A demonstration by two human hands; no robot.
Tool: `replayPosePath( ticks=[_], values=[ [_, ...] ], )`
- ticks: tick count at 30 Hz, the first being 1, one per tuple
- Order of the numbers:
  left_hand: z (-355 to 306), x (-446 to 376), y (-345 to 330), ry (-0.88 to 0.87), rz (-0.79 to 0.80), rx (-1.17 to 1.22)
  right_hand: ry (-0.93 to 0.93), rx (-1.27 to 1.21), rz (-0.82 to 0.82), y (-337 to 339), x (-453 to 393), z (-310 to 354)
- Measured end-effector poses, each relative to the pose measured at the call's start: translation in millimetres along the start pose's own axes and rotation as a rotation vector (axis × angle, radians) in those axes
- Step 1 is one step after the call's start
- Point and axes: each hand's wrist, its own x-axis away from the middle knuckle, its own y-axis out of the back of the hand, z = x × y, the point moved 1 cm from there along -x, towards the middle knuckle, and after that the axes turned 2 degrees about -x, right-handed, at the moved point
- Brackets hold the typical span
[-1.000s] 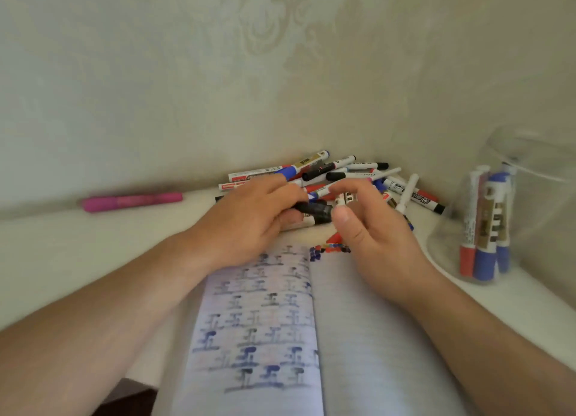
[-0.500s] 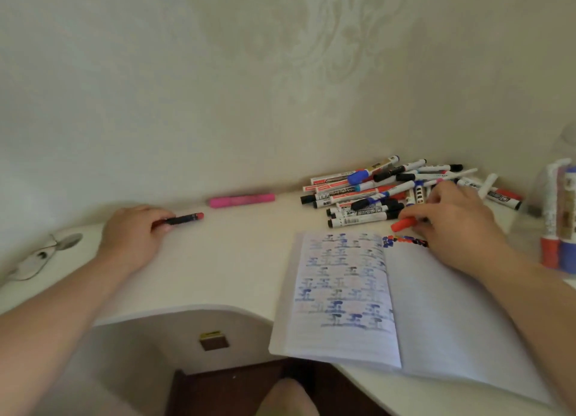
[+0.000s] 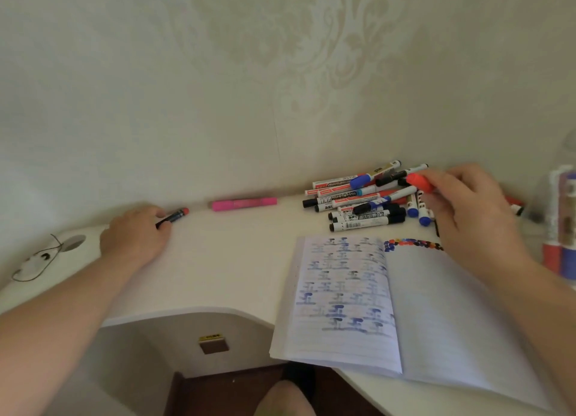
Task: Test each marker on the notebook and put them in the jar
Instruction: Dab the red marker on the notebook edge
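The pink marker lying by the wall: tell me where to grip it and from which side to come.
Grip the pink marker around the middle of its barrel, coming down from above with a slight approach from the front. It lies flat along the base of the wall, so the far side is blocked. Both ends are free, and the left hand, holding a dark marker, is nearest.

Notebook (image 3: 405,316): near right, on desk (image 3: 218,275).
Marker pile (image 3: 367,200): behind notebook.
Jar (image 3: 561,222): far right.

Dim, soft light; edges warped, perhaps blurred.
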Motion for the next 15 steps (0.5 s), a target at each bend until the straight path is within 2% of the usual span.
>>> replayPosePath(
  ticks=[3, 6, 8, 10, 13, 15],
  values=[
    [-4, 1, -1, -0.002, 0.000, -0.004, -0.022, -0.032, 0.011, 4, 0, 6],
    [-41, 7, 7, -0.137, -0.075, 0.067, -0.031, 0.023, 0.019, 6, -2, 0],
    [-85, 17, 20, -0.302, -0.096, 0.226, -0.012, 0.050, 0.115, 5, -6, 3],
    [-145, 39, 36, -0.548, -0.044, 0.427, -0.047, 0.082, 0.300, 0, -3, 9],
    [-233, 86, 53, -0.907, 0.136, 0.561, -0.089, 0.105, 0.526, -9, 3, 12],
    [-277, 110, 53, -1.037, 0.257, 0.577, -0.084, 0.092, 0.551, -9, 4, 8]
  ],
)
